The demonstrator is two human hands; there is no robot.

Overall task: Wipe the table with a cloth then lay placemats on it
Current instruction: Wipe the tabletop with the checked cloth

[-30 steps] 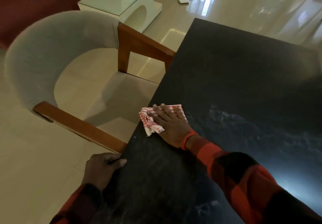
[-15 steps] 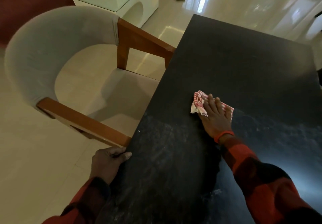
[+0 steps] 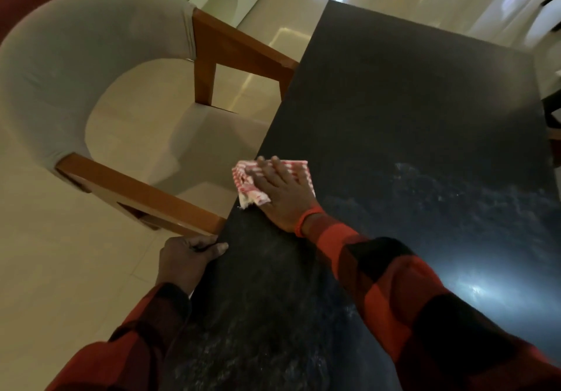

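Two hands: both are seen at the left edge of the table (image 3: 409, 111), in red and black checked sleeves.
Right hand (image 3: 280, 191): it is laid flat with fingers straight and spread, pressed down on the cloth; a red band (image 3: 305, 220) is worn at the wrist.
Left hand (image 3: 185, 261): the left edge of the table is gripped nearer the person, the fingers curled over the rim and the thumb laid on the top.
Cloth (image 3: 246, 178): a red and white checked cloth is bunched under the right hand at the left edge of the table, its left part hanging just past the rim.
Table: a dark speckled top is shown, with pale smears near the cloth and a bright glare toward the near right side.
Chair (image 3: 76, 65): a grey padded seat with wooden arms is set just beside the left edge, one arm ending close to the left hand.
Floor (image 3: 60, 269): pale glossy tiles are seen beneath the chair.
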